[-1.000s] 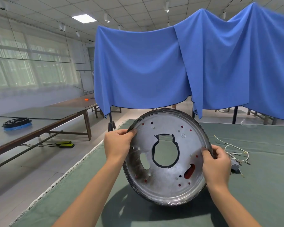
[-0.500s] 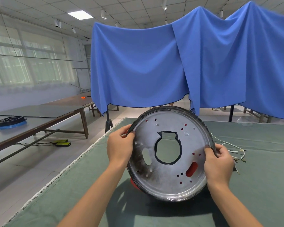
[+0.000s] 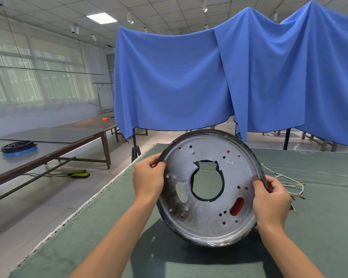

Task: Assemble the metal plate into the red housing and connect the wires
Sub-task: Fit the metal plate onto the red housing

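A: Quick pass. What are the hands doing?

B: Both on the metal plate (image 3: 209, 189). I see the left hand (image 3: 148, 182) clamped on its left rim, thumb on the face, fingers (image 3: 152, 162) curled over the edge. The right hand (image 3: 271, 199) grips the right rim the same way, thumb tip on the plate face.

A: Where is the plate?

B: Held up on edge over the green counter (image 3: 319, 227), tilted back, face toward me. Its lower edge looks to be at or just above the cloth; I can't tell if it touches. Big central cutout with a dark edge, many small holes, two oblong slots.

A: Red housing?

B: I see red only through the lower right slot (image 3: 236, 206) and a few small holes, so the red housing sits right behind the plate. A dark rim runs round the plate's edge. Whether the plate is seated in it, I can't tell.

A: Wires?

B: White wires (image 3: 287, 182) lie on the counter just right of the right hand, ends loose, not in either hand.

A: Background, fast.

B: Blue cloth (image 3: 189, 81) draped on stands behind the counter. A long brown table (image 3: 54, 141) at left, with a black and blue round part (image 3: 19, 147) on it.
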The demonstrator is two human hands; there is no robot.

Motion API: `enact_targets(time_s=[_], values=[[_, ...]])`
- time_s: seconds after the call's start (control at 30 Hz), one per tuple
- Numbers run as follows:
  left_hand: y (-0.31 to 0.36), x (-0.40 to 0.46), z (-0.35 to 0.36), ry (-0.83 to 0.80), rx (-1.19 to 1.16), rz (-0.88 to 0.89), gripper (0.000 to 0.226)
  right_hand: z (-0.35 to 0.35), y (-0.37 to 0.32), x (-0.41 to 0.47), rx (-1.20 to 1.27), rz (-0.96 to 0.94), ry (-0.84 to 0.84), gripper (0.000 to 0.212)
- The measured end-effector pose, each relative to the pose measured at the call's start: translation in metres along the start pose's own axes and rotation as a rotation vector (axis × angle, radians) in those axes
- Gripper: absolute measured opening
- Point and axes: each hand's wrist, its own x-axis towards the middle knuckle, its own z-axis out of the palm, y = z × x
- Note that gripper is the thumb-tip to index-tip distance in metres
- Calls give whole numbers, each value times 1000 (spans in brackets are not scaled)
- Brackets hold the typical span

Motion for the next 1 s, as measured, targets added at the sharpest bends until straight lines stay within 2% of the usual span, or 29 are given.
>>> enact_targets(time_s=[0.33,0.63,0.8,1.0], values=[[-1,1,-1,15,28,25,63,1,-2,-2,17,2,-33,4],[-6,2,0,-33,28,23,69,1,-1,-3,-7,-20,-66,3],[-8,3,0,-63,26,26,59,2,-1,-3,-14,-20,-65,1],[-9,1,1,-80,9,26,35,-2,4,2,-29,-37,-5,9]])
